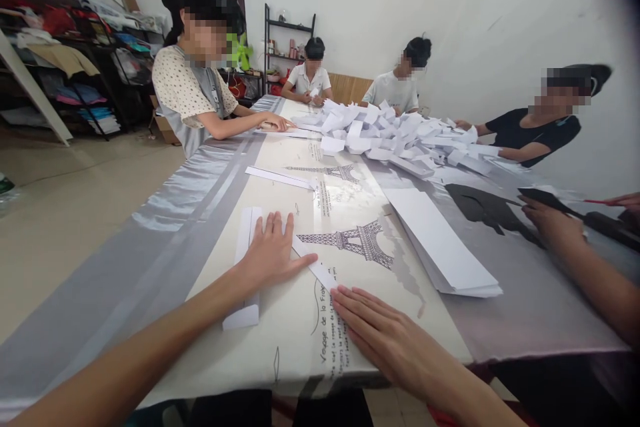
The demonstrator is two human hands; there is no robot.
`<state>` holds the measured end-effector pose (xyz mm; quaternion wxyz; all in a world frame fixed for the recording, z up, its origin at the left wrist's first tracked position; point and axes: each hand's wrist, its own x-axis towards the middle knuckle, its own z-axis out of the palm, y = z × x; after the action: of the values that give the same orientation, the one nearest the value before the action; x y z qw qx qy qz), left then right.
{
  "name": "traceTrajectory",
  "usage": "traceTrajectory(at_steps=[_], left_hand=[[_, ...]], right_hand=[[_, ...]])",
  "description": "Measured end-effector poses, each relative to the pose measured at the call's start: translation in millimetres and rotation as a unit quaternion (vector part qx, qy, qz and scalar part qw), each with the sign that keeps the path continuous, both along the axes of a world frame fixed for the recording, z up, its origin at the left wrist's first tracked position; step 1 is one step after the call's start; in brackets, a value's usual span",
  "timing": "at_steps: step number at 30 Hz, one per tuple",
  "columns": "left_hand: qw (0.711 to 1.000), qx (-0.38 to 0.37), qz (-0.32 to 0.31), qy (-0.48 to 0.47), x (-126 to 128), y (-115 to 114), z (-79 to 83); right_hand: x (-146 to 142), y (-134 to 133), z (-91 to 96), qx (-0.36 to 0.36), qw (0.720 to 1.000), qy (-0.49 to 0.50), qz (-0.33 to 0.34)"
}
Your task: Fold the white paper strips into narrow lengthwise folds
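Observation:
My left hand (270,250) lies flat with its fingers spread, on or just over a white paper strip (249,315). A narrow white folded-looking paper piece (320,270) runs slantwise from near that hand's thumb to the fingertips of my right hand (367,327). The right hand's fingers are stretched out side by side and rest on the table by the strip's near end. Its underside is hidden, and so is whatever lies beneath it. Both hands are on a cream tablecloth (280,347) printed with Eiffel Towers and handwriting.
A stack of white paper sheets (443,247) lies to the right, with a big heap of folded white paper (390,137) behind it. Another paper strip (277,177) lies ahead. Black pieces (480,207) lie near a co-worker's hand (555,220) at right. Several people sit or stand around the table.

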<state>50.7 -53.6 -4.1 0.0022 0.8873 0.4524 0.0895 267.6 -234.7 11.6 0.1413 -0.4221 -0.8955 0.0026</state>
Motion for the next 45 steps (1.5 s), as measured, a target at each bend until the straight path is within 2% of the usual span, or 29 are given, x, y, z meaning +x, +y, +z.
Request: traceTrajectory(at_steps=[6, 11, 17, 20, 23, 26, 29, 34, 38, 45], left_hand=[[0.999, -0.036, 0.000, 0.011, -1.7, -0.9, 6.4], [0.999, -0.033, -0.003, -0.003, -2.2, -0.3, 5.3], [0.999, -0.036, -0.009, -0.014, -2.7, -1.6, 4.5], [0.999, -0.047, -0.006, -0.008, -2.3, -2.2, 6.0], [0.998, -0.054, -0.005, -0.009, -1.9, -3.0, 8.4], [0.999, -0.053, -0.005, -0.006, -2.4, -4.1, 9.7], [0.999, -0.052, -0.002, -0.004, -3.5, -4.2, 8.9], [1.000, -0.001, 0.011, -0.022, -4.7, 0.3, 9.6], [0.999, 0.023, 0.024, -0.027, -4.6, 5.1, 12.8], [0.997, 0.073, 0.007, -0.022, -8.8, 7.7, 11.0]], right_hand=[[-9.5, -20.0, -9.0, 0.038, 0.998, -0.020, -0.037], [-13.5, -32.4, -12.8, 0.057, 0.996, -0.030, -0.069], [-11.4, -47.2, -6.3, 0.074, 0.991, -0.017, -0.107], [-15.5, -29.0, 5.7, 0.068, 0.989, -0.023, -0.126], [-26.3, 8.1, 15.0, 0.019, 0.984, -0.066, -0.162], [-38.2, 41.6, 14.5, -0.008, 0.977, -0.134, -0.167], [-43.4, 52.9, 7.4, 0.001, 0.972, -0.161, -0.172], [-42.4, 38.3, -1.9, 0.020, 0.964, -0.170, -0.203], [-43.6, 24.7, -5.9, 0.066, 0.959, -0.186, -0.203], [-32.5, -6.8, -12.0, 0.109, 0.958, -0.169, -0.203]])
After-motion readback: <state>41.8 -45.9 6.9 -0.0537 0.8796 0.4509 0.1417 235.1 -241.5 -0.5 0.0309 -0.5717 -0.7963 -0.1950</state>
